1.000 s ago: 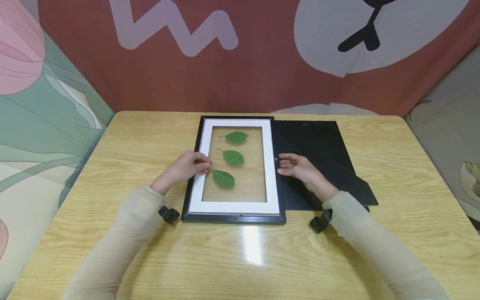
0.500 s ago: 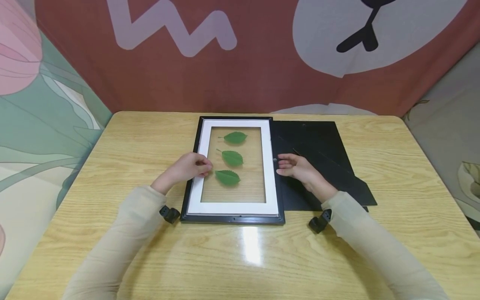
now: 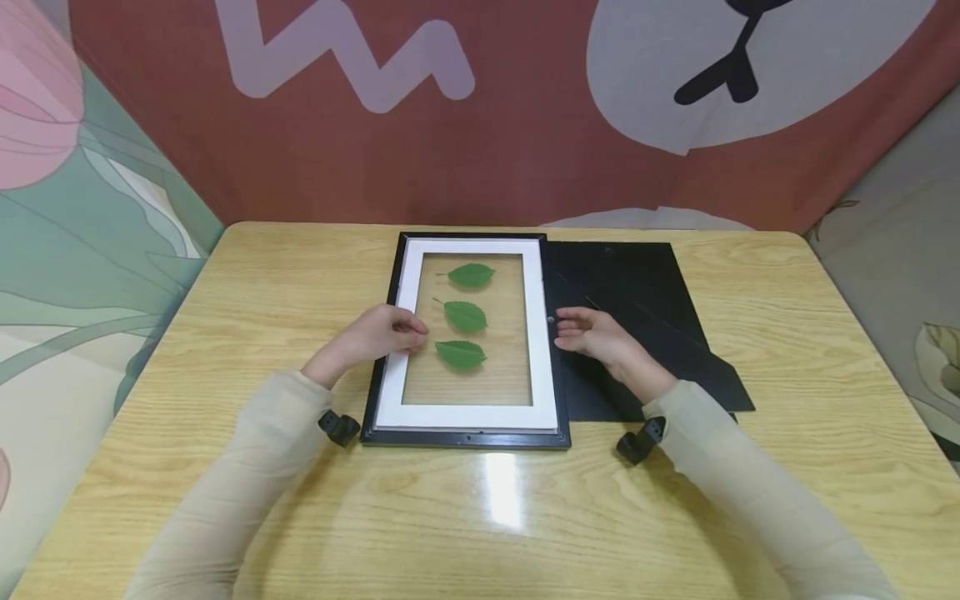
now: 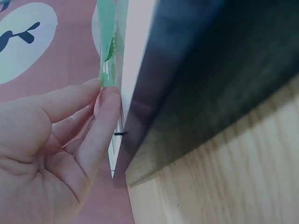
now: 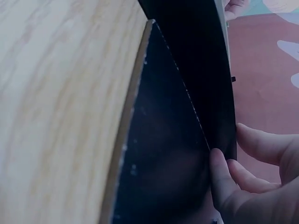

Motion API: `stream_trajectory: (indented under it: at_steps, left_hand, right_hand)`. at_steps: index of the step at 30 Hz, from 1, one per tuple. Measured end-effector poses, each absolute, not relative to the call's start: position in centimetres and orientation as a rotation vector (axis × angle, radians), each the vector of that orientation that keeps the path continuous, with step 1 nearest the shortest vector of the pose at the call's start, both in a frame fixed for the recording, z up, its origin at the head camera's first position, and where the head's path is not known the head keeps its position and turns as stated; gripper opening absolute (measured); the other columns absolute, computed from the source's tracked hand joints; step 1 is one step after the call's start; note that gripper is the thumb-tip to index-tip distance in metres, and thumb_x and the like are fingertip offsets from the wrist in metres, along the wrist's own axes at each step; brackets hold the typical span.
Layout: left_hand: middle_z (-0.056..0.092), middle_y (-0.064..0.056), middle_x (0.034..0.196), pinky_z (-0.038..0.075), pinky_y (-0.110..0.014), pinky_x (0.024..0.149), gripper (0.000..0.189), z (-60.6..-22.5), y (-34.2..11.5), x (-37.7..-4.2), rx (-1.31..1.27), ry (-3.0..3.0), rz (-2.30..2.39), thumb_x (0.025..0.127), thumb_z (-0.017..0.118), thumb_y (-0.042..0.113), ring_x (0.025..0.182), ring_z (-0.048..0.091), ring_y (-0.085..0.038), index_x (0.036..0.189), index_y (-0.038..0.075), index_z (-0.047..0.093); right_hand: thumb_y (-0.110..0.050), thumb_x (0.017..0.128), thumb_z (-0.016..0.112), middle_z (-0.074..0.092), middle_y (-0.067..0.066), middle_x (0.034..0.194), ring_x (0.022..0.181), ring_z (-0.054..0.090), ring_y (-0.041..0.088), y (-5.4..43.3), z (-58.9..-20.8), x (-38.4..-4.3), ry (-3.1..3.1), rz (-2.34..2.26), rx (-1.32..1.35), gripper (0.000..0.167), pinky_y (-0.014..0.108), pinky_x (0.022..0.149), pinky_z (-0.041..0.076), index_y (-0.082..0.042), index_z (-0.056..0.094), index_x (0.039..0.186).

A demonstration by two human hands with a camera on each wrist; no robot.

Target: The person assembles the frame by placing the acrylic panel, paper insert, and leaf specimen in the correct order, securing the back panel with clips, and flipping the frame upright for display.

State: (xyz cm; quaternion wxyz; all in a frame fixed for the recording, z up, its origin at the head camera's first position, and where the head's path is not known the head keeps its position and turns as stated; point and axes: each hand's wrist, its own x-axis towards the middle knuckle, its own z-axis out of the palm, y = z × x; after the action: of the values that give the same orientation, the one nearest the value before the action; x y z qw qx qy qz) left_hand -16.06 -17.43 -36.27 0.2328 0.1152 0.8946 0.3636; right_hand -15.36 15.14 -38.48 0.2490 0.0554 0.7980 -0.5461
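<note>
Over black rectangular frame (image 3: 420, 438), left hand (image 3: 381, 332) pinches lowest oval green leaf (image 3: 461, 355), stem hidden; at frame's right edge, right hand (image 3: 602, 338) gapes loosely.

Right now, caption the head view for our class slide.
Three green leaves in a black frame, fingers at both sides.

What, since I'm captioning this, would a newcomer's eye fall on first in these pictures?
Most likely the three green leaves, in a column inside the white mat of the black picture frame. The left hand is over its left side, the right hand at its right edge. Behind rises a red backdrop.
</note>
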Motion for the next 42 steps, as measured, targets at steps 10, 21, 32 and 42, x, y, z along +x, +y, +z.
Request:
stream_trajectory:
  at_steps: [10,21,32,42]
  left_hand:
    - [0.067,-0.017,0.107,0.052,-0.029,0.082,0.028,-35.2,-18.3,-16.1,0.375,2.501,1.003,0.092,0.06,0.009,0.097,0.063,-0.024,0.117,-0.003,0.062]
    - [0.066,-0.019,0.115,0.053,-0.035,0.088,0.031,-34.2,-17.3,-15.8,0.403,2.45,1.06,0.094,0.057,0.008,0.106,0.062,-0.028,0.123,-0.003,0.059]
    - [0.069,-0.013,0.107,0.055,-0.032,0.083,0.027,-34.6,-15.4,-14.1,0.547,2.462,1.002,0.09,0.064,0.01,0.099,0.064,-0.023,0.115,0.0,0.064]
    - [0.071,-0.008,0.109,0.055,-0.033,0.091,0.02,-34.9,-13.3,-11.0,1.067,2.721,0.705,0.091,0.063,0.009,0.103,0.066,-0.02,0.11,0.005,0.068]
  right_hand:
    - [-0.001,0.094,0.053,0.038,0.025,0.144,0.121,0.05,0.029,15.1,-38.0,-15.3,2.125,-1.499,0.151,0.059,0.043,0.107,0.045,-0.001,0.029,0.148]
    - [0.002,0.093,0.054,0.04,0.025,0.143,0.115,0.053,0.026,14.2,-38.6,-15.5,2.121,-1.535,0.126,0.06,0.039,0.102,0.05,0.001,0.029,0.147]
    - [0.003,0.092,0.054,0.041,0.024,0.14,0.114,0.053,0.024,13.8,-38.6,-15.6,2.122,-1.529,0.161,0.06,0.04,0.104,0.048,0.0,0.031,0.147]
    - [0.001,0.092,0.055,0.042,0.023,0.139,0.109,0.054,0.019,14.0,-38.7,-15.5,2.132,-1.518,0.144,0.06,0.037,0.103,0.049,0.0,0.03,0.147]
